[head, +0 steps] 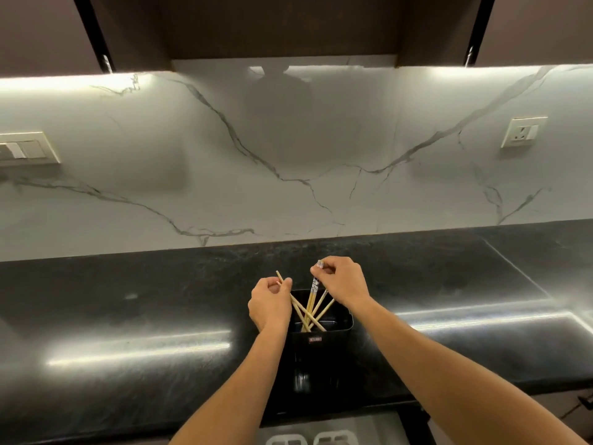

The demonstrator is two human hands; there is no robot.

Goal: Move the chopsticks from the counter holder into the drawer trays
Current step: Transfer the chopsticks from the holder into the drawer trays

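A black rectangular holder [321, 348] stands on the dark counter near its front edge, with several pale wooden chopsticks [309, 311] leaning crossed inside it. My left hand [271, 303] pinches the upper ends of chopsticks that slant to the left. My right hand [343, 279] pinches the patterned top of chopsticks that lean to the right. Both hands hover just above the holder's rim. Below the counter edge, the open drawer shows white trays [321, 438] at the bottom of the view.
The glossy black counter [128, 332] runs left and right of the holder. A white marble backsplash [288, 155] rises behind it, with a switch plate [25, 150] at left and a socket [523, 131] at right. Dark cabinets hang overhead.
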